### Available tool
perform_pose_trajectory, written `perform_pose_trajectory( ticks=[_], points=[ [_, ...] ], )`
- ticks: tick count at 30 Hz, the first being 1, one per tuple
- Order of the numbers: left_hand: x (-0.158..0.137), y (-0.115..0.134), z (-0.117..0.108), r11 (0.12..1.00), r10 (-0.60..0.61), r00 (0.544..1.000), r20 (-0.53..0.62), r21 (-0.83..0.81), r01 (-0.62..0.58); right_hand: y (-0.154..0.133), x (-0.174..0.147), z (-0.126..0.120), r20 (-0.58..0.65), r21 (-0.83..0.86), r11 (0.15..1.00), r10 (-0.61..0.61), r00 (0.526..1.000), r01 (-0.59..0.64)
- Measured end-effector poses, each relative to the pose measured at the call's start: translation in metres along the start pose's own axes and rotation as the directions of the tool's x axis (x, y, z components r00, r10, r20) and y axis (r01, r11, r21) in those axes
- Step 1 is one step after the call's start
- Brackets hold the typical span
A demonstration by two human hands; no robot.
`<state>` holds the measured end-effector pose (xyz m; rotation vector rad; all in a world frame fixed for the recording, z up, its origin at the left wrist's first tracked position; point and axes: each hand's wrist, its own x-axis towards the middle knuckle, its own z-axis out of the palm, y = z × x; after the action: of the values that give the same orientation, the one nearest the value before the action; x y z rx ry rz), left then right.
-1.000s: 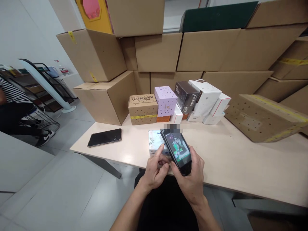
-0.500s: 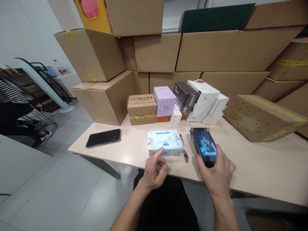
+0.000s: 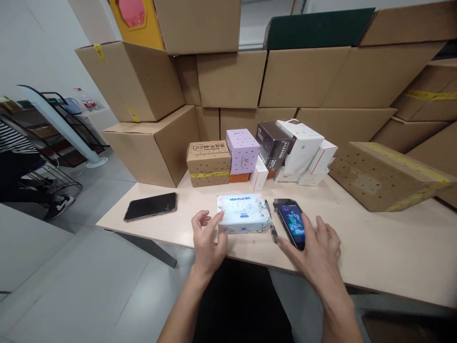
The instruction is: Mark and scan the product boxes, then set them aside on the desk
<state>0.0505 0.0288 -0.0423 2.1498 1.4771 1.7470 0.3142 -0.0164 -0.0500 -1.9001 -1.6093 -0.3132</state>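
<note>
Pale tabletop carries my lit phone, lying flat beside the pen; my right hand rests spread over its near end, released. My left hand, fingers loose, touches the tissue pack.

Open tabletop stretches to the right of the lit phone, nothing on it up to the big punched carton. Between the tissue pack and that phone lies a pen, narrowing the gap. Left of the pack, bare table runs to the dark phone. Behind, small boxes and stacked cartons wall off the far edge.
</note>
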Motion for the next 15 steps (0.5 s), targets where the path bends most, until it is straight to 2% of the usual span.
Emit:
perform_pose_trajectory(
  ticks=[2,3,6,8,10,12,15],
  points=[
    [0.002,-0.006,0.001,0.992,-0.087,0.99,0.112,-0.078,0.096,-0.009,0.017,-0.013,0.131,0.134,0.987,-0.108,0.985,0.091],
    [0.003,-0.009,0.001,0.983,-0.126,0.979,0.159,-0.112,0.144,-0.015,0.028,-0.018,0.228,0.214,0.969,-0.174,0.958,0.125],
    [0.004,-0.013,0.003,0.958,-0.193,0.957,0.215,-0.169,0.231,-0.031,0.063,-0.018,0.435,0.409,0.899,-0.344,0.832,0.158],
    [0.004,-0.014,0.003,0.952,-0.21,0.956,0.205,-0.179,0.248,-0.04,0.081,-0.009,0.492,0.462,0.869,-0.416,0.764,0.176],
    [0.003,-0.014,0.004,0.946,-0.225,0.955,0.195,-0.19,0.262,-0.047,0.09,0.001,0.513,0.501,0.846,-0.46,0.725,0.182],
    [0.002,-0.015,0.004,0.927,-0.274,0.945,0.177,-0.212,0.308,-0.053,0.091,0.005,0.495,0.535,0.826,-0.475,0.728,0.176],
    [0.0,-0.016,0.004,0.854,-0.408,0.901,0.149,-0.288,0.434,-0.057,0.083,-0.006,0.391,0.535,0.825,-0.435,0.811,0.184]
  ],
)
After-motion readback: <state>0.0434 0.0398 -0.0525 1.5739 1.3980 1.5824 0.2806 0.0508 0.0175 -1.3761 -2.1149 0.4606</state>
